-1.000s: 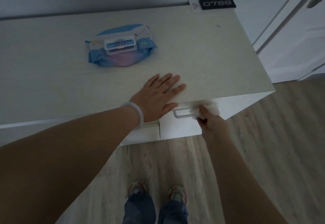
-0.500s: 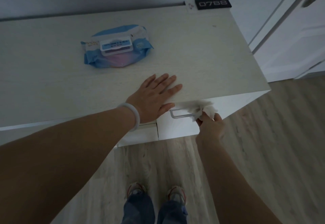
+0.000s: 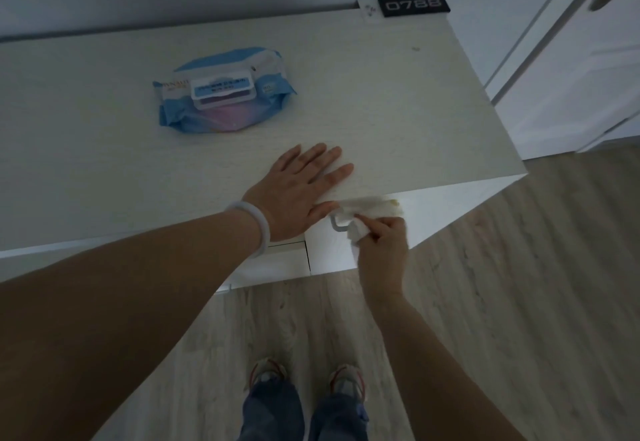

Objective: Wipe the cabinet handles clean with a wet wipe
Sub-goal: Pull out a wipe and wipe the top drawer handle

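My right hand (image 3: 382,244) pinches the wet wipe (image 3: 362,213) bunched over the cabinet handle (image 3: 336,227); my left hand (image 3: 298,191) lies flat, fingers straight, on the surface (image 3: 398,101).

Wipe pack (image 3: 221,92) on cabinet top (image 3: 398,104), left hand (image 3: 298,191) before it (flat), handle (image 3: 337,227) below the edge

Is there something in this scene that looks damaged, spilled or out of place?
Nothing stands out. The wipes pack lies flat on the cabinet top, the left hand rests flat, and the right hand holds the wipe on the handle.
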Action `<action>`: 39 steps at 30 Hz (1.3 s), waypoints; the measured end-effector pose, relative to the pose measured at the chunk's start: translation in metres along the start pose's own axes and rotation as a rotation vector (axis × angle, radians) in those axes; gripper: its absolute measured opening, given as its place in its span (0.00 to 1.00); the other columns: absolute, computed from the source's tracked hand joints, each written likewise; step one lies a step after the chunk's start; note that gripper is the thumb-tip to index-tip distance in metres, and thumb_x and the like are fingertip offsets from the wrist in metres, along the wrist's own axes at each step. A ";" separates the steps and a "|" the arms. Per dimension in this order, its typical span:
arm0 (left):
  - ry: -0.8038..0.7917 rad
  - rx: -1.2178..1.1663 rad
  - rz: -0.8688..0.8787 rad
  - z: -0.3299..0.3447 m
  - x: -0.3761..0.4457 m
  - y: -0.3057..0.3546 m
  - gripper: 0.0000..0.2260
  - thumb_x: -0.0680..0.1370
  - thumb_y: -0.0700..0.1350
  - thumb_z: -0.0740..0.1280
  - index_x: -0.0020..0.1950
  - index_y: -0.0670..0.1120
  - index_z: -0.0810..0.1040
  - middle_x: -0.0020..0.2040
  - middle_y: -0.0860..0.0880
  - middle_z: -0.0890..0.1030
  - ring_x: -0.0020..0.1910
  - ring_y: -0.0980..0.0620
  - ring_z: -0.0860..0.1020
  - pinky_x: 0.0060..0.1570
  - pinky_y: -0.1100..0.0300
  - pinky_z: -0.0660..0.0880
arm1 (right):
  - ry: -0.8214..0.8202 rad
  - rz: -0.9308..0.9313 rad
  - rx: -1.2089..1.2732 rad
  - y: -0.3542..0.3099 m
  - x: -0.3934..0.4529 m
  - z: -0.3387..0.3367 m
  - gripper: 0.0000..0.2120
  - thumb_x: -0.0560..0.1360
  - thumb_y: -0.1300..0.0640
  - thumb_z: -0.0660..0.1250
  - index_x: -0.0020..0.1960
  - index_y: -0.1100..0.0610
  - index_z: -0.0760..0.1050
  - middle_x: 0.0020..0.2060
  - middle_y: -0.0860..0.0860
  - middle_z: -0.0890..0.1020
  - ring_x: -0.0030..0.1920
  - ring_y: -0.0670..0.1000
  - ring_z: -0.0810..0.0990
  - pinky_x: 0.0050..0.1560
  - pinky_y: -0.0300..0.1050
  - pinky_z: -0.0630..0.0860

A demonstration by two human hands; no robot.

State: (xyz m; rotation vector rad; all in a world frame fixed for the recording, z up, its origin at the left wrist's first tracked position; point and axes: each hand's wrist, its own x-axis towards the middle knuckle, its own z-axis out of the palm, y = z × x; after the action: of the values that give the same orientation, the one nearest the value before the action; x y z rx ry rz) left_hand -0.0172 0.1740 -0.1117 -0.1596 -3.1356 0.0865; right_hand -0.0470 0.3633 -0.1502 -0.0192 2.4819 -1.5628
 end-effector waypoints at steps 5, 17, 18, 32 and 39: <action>0.014 -0.004 -0.004 -0.001 0.000 0.001 0.28 0.82 0.60 0.47 0.80 0.52 0.53 0.80 0.47 0.54 0.79 0.45 0.54 0.75 0.43 0.55 | 0.076 0.047 0.012 -0.003 0.012 -0.007 0.08 0.77 0.65 0.61 0.47 0.58 0.79 0.47 0.53 0.73 0.39 0.43 0.73 0.42 0.32 0.71; 0.003 -0.005 0.001 0.002 0.000 0.000 0.28 0.82 0.61 0.43 0.81 0.53 0.49 0.81 0.47 0.50 0.79 0.46 0.50 0.76 0.44 0.52 | -0.111 0.037 0.035 -0.017 -0.009 -0.009 0.19 0.74 0.71 0.61 0.57 0.57 0.81 0.46 0.49 0.79 0.40 0.50 0.83 0.39 0.36 0.80; 0.003 -0.007 0.001 0.001 0.000 0.000 0.28 0.82 0.61 0.43 0.81 0.53 0.49 0.81 0.47 0.50 0.79 0.46 0.50 0.76 0.44 0.52 | -0.158 0.010 0.047 -0.020 -0.016 -0.001 0.18 0.74 0.72 0.62 0.57 0.58 0.81 0.45 0.51 0.80 0.39 0.50 0.83 0.37 0.35 0.79; -0.004 -0.011 -0.002 0.001 0.000 0.000 0.28 0.81 0.61 0.43 0.81 0.53 0.49 0.81 0.47 0.50 0.79 0.46 0.50 0.76 0.43 0.52 | -0.234 0.132 0.090 -0.025 -0.013 -0.008 0.19 0.73 0.73 0.61 0.58 0.59 0.81 0.41 0.55 0.84 0.35 0.52 0.83 0.35 0.35 0.79; 0.006 -0.007 0.002 0.001 0.001 0.000 0.28 0.82 0.60 0.45 0.80 0.52 0.52 0.80 0.47 0.53 0.79 0.45 0.53 0.76 0.43 0.53 | -0.027 0.294 0.155 -0.015 0.009 -0.039 0.23 0.70 0.74 0.60 0.53 0.53 0.83 0.38 0.55 0.85 0.32 0.48 0.83 0.34 0.31 0.74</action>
State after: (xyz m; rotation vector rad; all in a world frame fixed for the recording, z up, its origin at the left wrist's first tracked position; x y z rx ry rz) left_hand -0.0178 0.1744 -0.1131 -0.1631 -3.1298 0.0755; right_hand -0.0643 0.3903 -0.1220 0.3306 2.2136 -1.6060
